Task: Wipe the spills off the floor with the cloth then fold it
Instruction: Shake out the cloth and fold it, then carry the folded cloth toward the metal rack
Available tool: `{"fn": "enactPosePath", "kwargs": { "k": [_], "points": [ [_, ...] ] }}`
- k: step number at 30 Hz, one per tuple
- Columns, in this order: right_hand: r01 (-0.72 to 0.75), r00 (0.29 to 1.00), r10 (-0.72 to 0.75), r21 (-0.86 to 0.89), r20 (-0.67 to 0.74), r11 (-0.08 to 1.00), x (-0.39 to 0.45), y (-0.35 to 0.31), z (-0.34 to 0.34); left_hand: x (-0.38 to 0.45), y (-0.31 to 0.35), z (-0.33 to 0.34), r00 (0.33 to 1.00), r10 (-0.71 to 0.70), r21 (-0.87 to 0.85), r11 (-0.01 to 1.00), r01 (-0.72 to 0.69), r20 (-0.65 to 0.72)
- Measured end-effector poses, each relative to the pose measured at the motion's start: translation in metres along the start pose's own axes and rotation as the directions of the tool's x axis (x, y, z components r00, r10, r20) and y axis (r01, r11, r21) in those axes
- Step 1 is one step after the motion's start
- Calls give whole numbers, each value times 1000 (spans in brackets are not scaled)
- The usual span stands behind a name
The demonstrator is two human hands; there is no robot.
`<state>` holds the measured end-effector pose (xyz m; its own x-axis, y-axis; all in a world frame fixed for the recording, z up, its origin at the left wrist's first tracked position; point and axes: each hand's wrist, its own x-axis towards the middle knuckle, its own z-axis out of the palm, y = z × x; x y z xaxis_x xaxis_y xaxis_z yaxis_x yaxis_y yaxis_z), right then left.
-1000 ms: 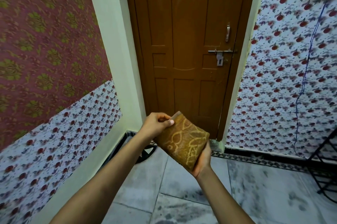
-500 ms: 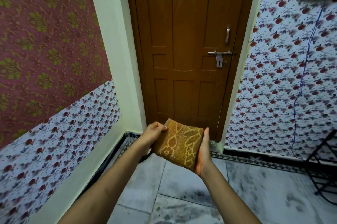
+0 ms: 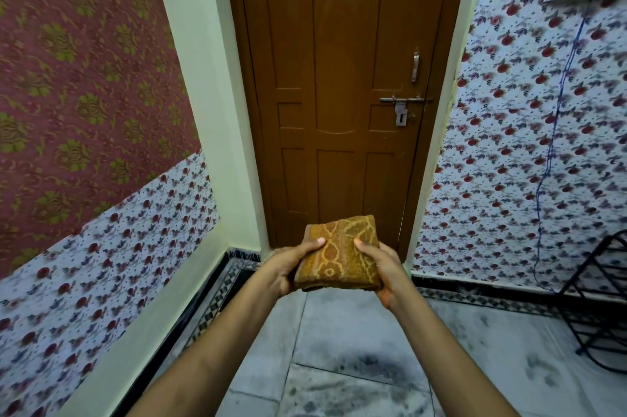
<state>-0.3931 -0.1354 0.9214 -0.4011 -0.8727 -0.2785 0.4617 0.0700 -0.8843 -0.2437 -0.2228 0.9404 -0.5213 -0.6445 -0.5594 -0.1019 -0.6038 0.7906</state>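
Both the left hand (image 3: pixel 288 267) and the right hand (image 3: pixel 381 269) grip the folded patterned cloth (image 3: pixel 339 255) by its sides, thumbs on top — a slackened hold could let the layers spring open.

At centre frame you grip a folded cloth (image 3: pixel 339 252) of nubby, matt terry, woven in orange and gold. Behind it the door (image 3: pixel 339 77) is brown wood with a dull satin sheen and a shiny metal latch (image 3: pixel 402 100). Below, the floor (image 3: pixel 339 365) is smooth, grey-veined marble tile.
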Motion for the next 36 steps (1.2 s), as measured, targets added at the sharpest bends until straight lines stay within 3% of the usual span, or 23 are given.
{"fn": "enactPosePath", "kwargs": {
  "k": [8,15,22,29,36],
  "points": [
    [6,1000,-6,-8,-29,1000,2,4,-2,6,-1,-1,993,71,-44,997,-68,90],
    [-59,989,55,-27,-134,998,0,25,-12,28,-17,-2,982,183,10,983,-183,-42],
    [-128,943,113,-29,-313,991,-13,48,-64,52,-65,34,998,44,19,999,-43,-37],
    [-140,910,157,72,-383,988,-32,45,-168,73,-115,127,999,31,73,997,-28,-32],
    [-130,901,138,47,-411,990,-54,-6,-320,99,-164,285,999,2,87,996,2,-44]
  ]
}}
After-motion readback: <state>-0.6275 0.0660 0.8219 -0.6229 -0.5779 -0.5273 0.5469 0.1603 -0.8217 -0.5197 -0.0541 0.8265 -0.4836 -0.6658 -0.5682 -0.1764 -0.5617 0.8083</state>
